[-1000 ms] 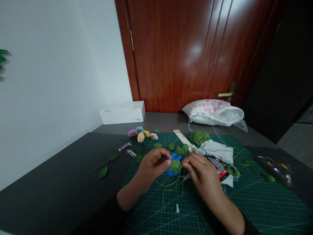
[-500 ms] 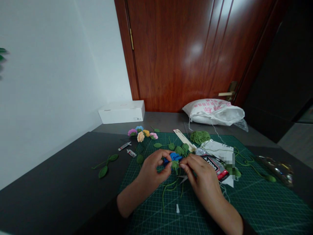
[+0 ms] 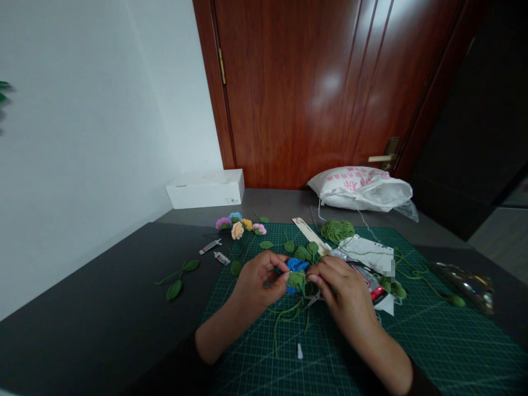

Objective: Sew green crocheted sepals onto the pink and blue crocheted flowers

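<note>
A blue crocheted flower (image 3: 297, 264) with a green base (image 3: 296, 279) is between my hands, above the cutting mat (image 3: 247, 341). My left hand (image 3: 264, 278) is closed, thumb and fingers pinching the flower's left side. From the right, my right hand (image 3: 340, 283) is closed too, its fingertips pinched on a thin pale strand (image 3: 303, 274) that runs across the green base. Whether it is yarn or a needle I cannot make out. Partly hidden below my right fingers are small scissors (image 3: 314, 298). Green stems (image 3: 277, 330) trail on the mat beneath the flower.
Several crocheted flowers (image 3: 237, 230) lie at the mat's far left, near two glue tubes (image 3: 221, 258). Leaves (image 3: 174, 289) rest on the dark table. Behind are a white box (image 3: 206, 190), a white sack (image 3: 358, 187) and green yarn (image 3: 337, 231). A white cap (image 3: 300, 351) lies in front.
The flower has turned slightly, so more of its green base faces me. My right hand has shifted a little to the right, away from my left fingers.
</note>
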`<control>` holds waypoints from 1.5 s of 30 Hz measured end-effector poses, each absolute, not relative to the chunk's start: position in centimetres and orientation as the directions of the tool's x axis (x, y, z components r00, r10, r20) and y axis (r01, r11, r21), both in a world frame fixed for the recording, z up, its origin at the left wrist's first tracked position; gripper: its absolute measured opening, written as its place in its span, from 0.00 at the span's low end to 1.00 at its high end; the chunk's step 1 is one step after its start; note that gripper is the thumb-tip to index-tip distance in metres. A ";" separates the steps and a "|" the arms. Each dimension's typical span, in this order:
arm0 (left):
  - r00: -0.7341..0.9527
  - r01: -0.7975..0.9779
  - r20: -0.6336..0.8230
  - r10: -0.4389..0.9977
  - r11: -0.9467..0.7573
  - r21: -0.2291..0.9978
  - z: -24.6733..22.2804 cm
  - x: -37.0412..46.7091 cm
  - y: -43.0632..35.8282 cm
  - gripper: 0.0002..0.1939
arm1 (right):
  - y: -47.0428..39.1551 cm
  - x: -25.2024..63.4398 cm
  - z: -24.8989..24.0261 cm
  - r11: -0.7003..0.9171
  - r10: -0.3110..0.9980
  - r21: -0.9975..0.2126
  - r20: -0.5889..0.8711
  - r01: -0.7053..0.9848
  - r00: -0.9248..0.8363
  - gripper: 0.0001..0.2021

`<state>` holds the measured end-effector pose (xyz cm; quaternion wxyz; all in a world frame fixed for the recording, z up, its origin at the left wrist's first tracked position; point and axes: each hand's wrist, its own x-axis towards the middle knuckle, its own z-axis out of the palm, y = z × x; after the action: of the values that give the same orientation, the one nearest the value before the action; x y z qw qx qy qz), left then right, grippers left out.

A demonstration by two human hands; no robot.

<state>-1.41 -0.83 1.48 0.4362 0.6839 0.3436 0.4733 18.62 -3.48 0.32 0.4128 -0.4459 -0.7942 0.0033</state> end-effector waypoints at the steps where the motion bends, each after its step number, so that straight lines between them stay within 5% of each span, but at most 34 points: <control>1: 0.321 0.049 0.343 0.882 -0.378 0.925 1.4 -1.4 -0.7 0.04 | -3.4 18.7 0.3 0.608 0.707 -0.372 0.655 0.701 -0.265 0.09; 45: 0.411 0.112 0.266 0.872 -0.338 0.935 2.4 -1.7 -1.0 0.07 | -2.7 18.7 -0.5 0.680 0.679 -0.484 0.699 0.551 -0.226 0.12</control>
<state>-1.73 -0.96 2.42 0.4574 0.7045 0.3492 0.4154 18.68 -2.66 -0.48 0.4815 -0.3941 -0.7800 0.0666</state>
